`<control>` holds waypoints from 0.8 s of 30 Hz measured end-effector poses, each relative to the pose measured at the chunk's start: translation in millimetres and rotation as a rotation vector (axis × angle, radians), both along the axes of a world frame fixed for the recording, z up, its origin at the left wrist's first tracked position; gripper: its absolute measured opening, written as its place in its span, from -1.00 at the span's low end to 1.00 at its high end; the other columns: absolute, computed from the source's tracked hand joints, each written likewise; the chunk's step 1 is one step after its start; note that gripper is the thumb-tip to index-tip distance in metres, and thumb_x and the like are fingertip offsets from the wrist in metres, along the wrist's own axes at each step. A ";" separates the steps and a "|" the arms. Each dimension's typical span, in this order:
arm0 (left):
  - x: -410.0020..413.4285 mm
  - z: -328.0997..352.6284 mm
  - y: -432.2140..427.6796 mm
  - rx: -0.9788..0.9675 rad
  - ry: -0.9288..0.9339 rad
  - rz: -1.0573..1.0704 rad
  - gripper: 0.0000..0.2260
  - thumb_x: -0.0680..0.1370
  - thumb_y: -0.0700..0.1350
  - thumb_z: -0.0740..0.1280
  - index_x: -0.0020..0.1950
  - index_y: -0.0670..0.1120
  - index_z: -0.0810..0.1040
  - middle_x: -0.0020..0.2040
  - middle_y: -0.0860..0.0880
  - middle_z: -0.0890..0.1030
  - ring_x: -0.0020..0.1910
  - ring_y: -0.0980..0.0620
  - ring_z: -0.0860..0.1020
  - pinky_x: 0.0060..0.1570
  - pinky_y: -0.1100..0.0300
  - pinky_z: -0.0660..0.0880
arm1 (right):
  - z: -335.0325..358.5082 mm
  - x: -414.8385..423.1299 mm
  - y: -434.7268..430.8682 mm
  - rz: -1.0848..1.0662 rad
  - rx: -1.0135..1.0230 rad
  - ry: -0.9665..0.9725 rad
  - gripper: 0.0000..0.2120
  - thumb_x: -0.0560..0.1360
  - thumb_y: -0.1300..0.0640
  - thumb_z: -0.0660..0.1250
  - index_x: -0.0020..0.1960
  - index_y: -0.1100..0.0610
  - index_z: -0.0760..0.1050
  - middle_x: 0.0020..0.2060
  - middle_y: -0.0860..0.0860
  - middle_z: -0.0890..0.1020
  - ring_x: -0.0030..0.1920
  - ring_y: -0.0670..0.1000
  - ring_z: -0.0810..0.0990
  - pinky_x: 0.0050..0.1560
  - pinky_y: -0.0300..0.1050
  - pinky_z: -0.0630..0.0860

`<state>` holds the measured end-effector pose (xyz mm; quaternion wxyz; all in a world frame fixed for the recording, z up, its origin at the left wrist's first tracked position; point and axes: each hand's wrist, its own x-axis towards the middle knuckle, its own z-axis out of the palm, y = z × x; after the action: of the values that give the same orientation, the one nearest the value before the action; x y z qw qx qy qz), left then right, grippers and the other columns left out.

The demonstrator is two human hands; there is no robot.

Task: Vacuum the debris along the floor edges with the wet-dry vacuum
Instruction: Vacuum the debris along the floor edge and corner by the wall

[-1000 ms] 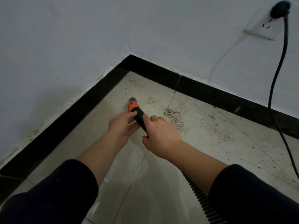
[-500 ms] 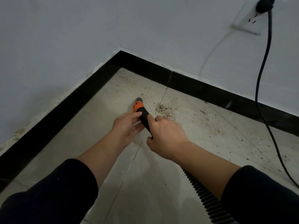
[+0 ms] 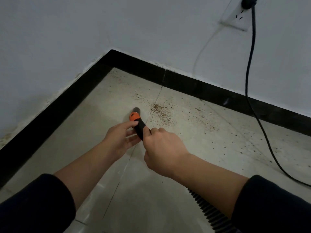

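A black vacuum nozzle (image 3: 138,120) with an orange collar points at the tiled floor near the room's corner. My left hand (image 3: 120,137) holds the nozzle from the left, thumb and fingers around it just behind the collar. My right hand (image 3: 164,148) grips the nozzle's rear part from the right. The ribbed black hose (image 3: 207,210) runs back under my right forearm to the lower right. A patch of brown debris (image 3: 160,111) lies just right of the nozzle tip, with finer specks scattered along the right-hand wall edge.
Black skirting (image 3: 193,84) lines both white walls and meets in the corner (image 3: 112,52). A black power cord (image 3: 249,64) hangs from a wall socket (image 3: 239,17) at the upper right and trails across the floor on the right.
The view has shifted, so the corner and socket sit lower and further left in frame. My hands keep the same hold on the nozzle, which stays left of the debris patch.
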<state>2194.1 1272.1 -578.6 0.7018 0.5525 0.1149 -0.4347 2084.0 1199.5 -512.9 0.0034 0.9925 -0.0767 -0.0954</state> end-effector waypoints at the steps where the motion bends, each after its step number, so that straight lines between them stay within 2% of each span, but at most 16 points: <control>1: -2.5 1.2 1.1 0.002 0.000 -0.008 -0.78 0.58 -0.25 0.32 0.22 -0.25 0.49 -0.10 -0.23 0.63 -0.18 -0.09 0.64 -0.40 0.21 0.60 | 1.6 -2.7 1.4 0.000 -0.001 0.008 -0.51 0.54 0.16 0.21 0.41 0.28 0.19 0.15 0.17 0.48 0.10 0.14 0.47 -0.21 -0.10 0.31; 11: -27.0 3.4 8.1 -0.009 0.015 -0.089 -0.71 0.58 -0.24 0.30 0.29 -0.28 0.49 -0.08 -0.23 0.64 -0.33 -0.01 0.66 -0.44 0.25 0.55 | 19.9 -26.8 14.1 0.025 -0.022 0.090 -0.56 0.51 0.17 0.25 0.34 0.28 0.30 0.09 0.17 0.47 0.03 0.16 0.49 -0.21 -0.08 0.32; 15: -34.7 2.8 9.7 0.018 0.007 -0.112 -0.68 0.57 -0.22 0.29 0.31 -0.27 0.49 -0.05 -0.22 0.63 -0.28 -0.02 0.63 -0.46 0.26 0.52 | 23.9 -33.0 18.6 0.029 -0.024 0.114 -0.59 0.51 0.17 0.25 0.32 0.27 0.34 0.06 0.17 0.48 -0.17 0.11 0.34 -0.23 -0.08 0.30; 24: -49.1 4.5 15.5 0.049 -0.008 -0.142 -0.63 0.55 -0.22 0.29 0.35 -0.27 0.47 -0.08 -0.20 0.61 -0.30 -0.01 0.60 -0.48 0.25 0.50 | 28.8 -46.0 24.8 0.040 -0.007 0.143 -0.64 0.48 0.17 0.26 0.26 0.21 0.42 0.01 0.14 0.46 -0.22 0.08 0.30 -0.25 -0.10 0.27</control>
<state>2145.0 1287.6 -574.1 0.6561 0.5779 0.0829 -0.4782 2038.0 1224.3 -484.1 0.0141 0.9844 -0.0566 -0.1658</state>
